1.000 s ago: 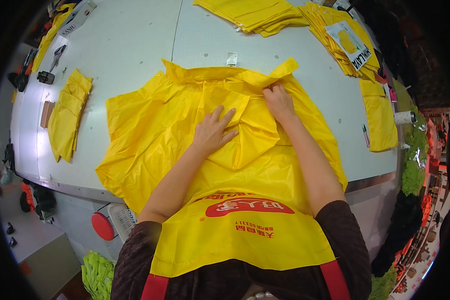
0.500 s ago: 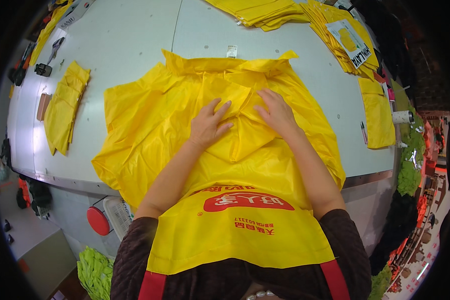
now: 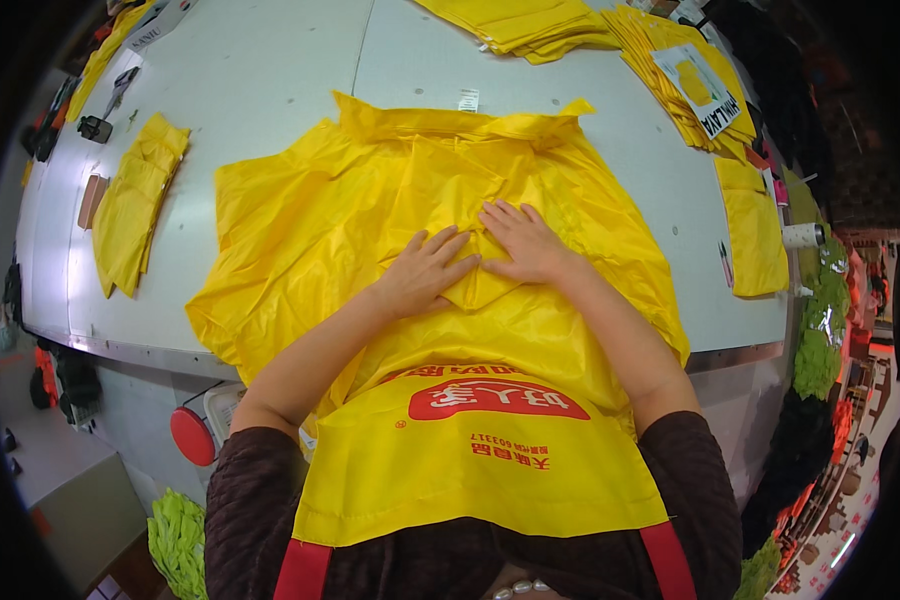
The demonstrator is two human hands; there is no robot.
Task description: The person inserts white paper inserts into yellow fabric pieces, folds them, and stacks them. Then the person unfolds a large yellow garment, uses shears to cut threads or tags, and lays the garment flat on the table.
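Observation:
A yellow garment of thin, shiny fabric (image 3: pixel 300 230) is spread across the table in front of me, its collar-like upper edge pointing away and a small white label beyond it. My left hand (image 3: pixel 425 270) lies flat on the middle of the garment, fingers stretched out. Close beside it, my right hand (image 3: pixel 525 242) presses flat on the cloth with its fingers spread. Both thumbs nearly meet over a fold. Creases run outward from under the palms. The garment's near part hangs toward my yellow apron (image 3: pixel 490 490).
On the grey table (image 3: pixel 260 70), a folded yellow piece (image 3: pixel 140 205) lies left beside a brown block (image 3: pixel 92 201). Stacks of yellow garments (image 3: pixel 530 28) sit at the far side. Another folded yellow piece (image 3: pixel 752 225) lies right, near a white thread cone (image 3: pixel 802 236).
Both hands have moved nearer to me and closer together, the right one also leftward. The raised fold between them now lies flatter under the palms.

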